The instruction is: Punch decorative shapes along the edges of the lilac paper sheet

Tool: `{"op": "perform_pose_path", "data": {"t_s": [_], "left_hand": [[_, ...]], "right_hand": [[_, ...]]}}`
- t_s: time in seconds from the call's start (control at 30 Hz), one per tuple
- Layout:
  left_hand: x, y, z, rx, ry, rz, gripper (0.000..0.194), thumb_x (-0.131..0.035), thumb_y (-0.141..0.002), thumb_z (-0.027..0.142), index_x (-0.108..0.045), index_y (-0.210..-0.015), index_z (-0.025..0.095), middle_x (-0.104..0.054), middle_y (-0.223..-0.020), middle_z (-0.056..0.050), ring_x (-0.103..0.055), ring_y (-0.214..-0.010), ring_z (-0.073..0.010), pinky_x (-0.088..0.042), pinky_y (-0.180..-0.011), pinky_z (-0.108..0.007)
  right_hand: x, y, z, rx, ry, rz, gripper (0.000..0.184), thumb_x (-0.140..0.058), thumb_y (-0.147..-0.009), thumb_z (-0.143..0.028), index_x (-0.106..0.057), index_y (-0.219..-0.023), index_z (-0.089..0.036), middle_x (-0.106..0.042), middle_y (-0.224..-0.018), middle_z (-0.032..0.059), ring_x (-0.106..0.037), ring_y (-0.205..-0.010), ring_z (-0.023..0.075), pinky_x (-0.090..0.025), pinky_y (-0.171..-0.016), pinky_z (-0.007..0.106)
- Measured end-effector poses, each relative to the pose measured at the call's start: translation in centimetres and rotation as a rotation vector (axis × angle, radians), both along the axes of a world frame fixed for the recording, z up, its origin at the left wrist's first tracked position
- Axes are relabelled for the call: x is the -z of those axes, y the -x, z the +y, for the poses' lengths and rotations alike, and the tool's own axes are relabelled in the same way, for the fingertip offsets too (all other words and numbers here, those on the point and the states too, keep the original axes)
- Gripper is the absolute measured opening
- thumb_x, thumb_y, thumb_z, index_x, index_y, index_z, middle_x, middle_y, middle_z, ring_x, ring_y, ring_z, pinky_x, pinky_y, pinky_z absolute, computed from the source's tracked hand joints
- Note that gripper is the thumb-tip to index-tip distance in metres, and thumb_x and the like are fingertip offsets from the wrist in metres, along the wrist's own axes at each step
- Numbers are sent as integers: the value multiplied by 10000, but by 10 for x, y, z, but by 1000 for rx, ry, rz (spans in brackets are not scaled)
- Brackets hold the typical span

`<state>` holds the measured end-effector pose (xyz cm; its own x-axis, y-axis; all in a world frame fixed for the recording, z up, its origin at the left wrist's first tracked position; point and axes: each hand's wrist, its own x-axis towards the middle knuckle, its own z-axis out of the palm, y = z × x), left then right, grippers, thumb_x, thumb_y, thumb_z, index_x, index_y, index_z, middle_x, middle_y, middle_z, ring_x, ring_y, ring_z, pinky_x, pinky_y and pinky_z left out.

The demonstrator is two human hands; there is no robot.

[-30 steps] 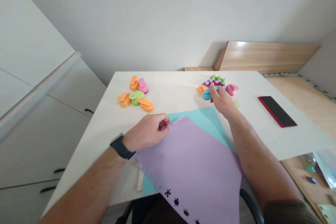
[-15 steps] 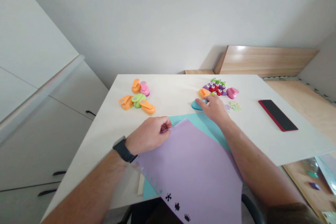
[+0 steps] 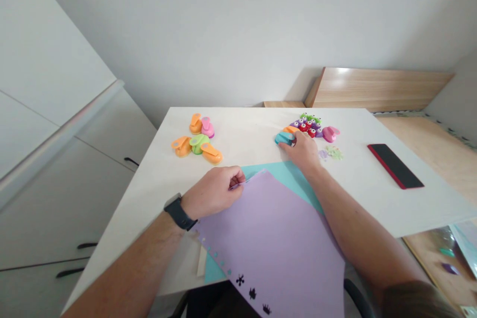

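Observation:
My left hand (image 3: 219, 186), with a dark watch on its wrist, pinches the upper left edge of a sheet of lilac paper (image 3: 276, 233). Small shapes are punched along the sheet's lower left edge, a crown and a leaf among them. A turquoise sheet (image 3: 261, 167) lies partly beneath it. Farther off, my right hand (image 3: 304, 153) is closed around the near right side of a blue paper punch (image 3: 283, 138). An orange punch (image 3: 291, 129) sits just behind, partly hidden by the blue one and my fingers.
Small purple, red and green punches (image 3: 307, 124) cluster behind my right hand, beside a pink punch (image 3: 330, 133). Paper cut-outs (image 3: 334, 152) lie near its wrist. Several larger punches (image 3: 200, 143) stand at left. A black-and-red flat object (image 3: 395, 165) lies at right on the white table (image 3: 357, 194).
My right hand has pushed the blue punch slightly away, up against the orange one, and its fingers have closed around it. My left hand keeps its pinch on the lilac paper.

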<state>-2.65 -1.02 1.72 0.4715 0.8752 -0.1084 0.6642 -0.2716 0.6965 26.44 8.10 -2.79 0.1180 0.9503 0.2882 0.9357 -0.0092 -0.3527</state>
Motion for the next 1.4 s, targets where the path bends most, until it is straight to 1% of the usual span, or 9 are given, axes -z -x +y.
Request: {"op": "perform_pose_path", "data": {"t_s": [0.13,0.27,0.43,0.6,0.7,0.83,1.13,1.3,1.4], "left_hand": [[1,0,0,-1,-1,4,110,-562,-837,234,-652,-893,207,-715,-822,1,-672,-752,-169,-463,-688,-283],[2,0,0,-6,-9,2,111,-563,-832,229,-651,-894,207,-715,-825,1,-671,-754,-170,-467,-694,-284],[3,0,1,-5,-17,-7,115,-562,-828,225,-650,-901,209,-713,-825,6,-671,-753,-168,-468,-697,-285],[2,0,0,-11,-9,-6,115,-561,-838,244,-649,-902,207,-710,-820,1,-669,-747,-171,-468,-689,-289],[2,0,0,-16,-3,-9,119,-558,-847,259,-649,-904,207,-712,-825,-5,-670,-753,-175,-469,-692,-291],[2,0,1,-20,5,-18,119,-560,-855,274,-641,-912,209,-710,-829,-6,-666,-760,-177,-465,-698,-289],[3,1,1,-11,-68,24,86,-553,-878,293,-596,-876,218,-619,-733,32,-560,-665,-150,-355,-625,-277],[3,-1,1,-26,-83,29,184,-584,-893,378,-560,-818,212,-568,-693,38,-524,-643,-146,-310,-603,-278],[4,-2,2,-31,-88,30,231,-570,-914,413,-555,-805,209,-562,-688,36,-516,-641,-145,-302,-603,-278]], "right_hand": [[-4,-8,6,116,13,-52,381,-656,-850,-546,-609,-961,-185,-673,-983,122,-608,-898,270,-429,-778,379],[-9,-16,9,148,46,-73,418,-619,-883,-567,-617,-1001,-167,-681,-999,161,-618,-890,289,-419,-772,400],[-8,-21,16,220,64,-80,466,-619,-872,-605,-632,-1020,-163,-700,-1054,195,-644,-940,331,-438,-785,430],[-8,-20,15,233,53,-89,481,-610,-871,-616,-631,-1057,-174,-698,-1095,172,-654,-986,336,-465,-813,437],[-9,-17,13,242,15,-102,504,-627,-867,-602,-607,-1157,-190,-691,-1121,158,-655,-1003,331,-479,-812,425],[-9,-15,12,207,-1,-113,506,-615,-890,-576,-581,-1257,-229,-688,-1161,141,-658,-1027,319,-483,-818,404],[-9,-21,18,258,22,-97,514,-601,-910,-540,-569,-1301,-208,-705,-1166,169,-659,-1017,333,-464,-838,420],[-11,-27,19,294,34,-61,545,-599,-906,-540,-567,-1293,-157,-703,-1139,205,-649,-1015,347,-449,-841,433],[-15,-27,15,299,19,-40,594,-604,-894,-556,-548,-1313,-139,-698,-1148,213,-647,-1015,348,-453,-849,433]]}}
